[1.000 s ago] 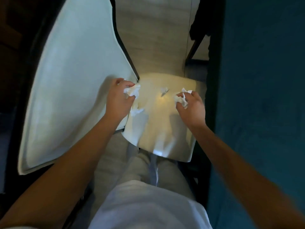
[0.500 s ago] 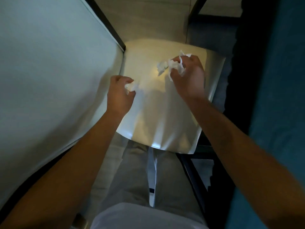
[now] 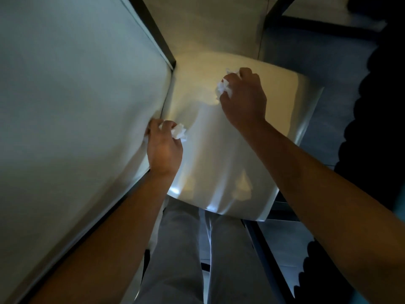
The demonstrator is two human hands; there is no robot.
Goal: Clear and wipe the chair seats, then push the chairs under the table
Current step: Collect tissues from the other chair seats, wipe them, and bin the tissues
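A glossy white chair seat [image 3: 219, 163] lies below me, next to the white table top [image 3: 76, 106]. My left hand [image 3: 164, 148] hovers over the seat's left edge and grips a crumpled white tissue wad [image 3: 178, 131]. Over the seat's far part, my right hand [image 3: 243, 99] is curled round other crumpled tissue scraps [image 3: 222, 88]. No loose scraps show on the seat surface.
The table's dark edge [image 3: 153, 31] runs along the seat's left side. Black chair frame bars [image 3: 263, 244] lie under the seat on the right. A dark scalloped shape [image 3: 372, 128] and teal surface fill the right. My grey-trousered legs [image 3: 186, 249] stand at the seat's near edge.
My right hand gathered the last loose scrap from the far part of the seat and closed on it. The left hand stayed near the table edge, still holding its wad. My view moved closer.
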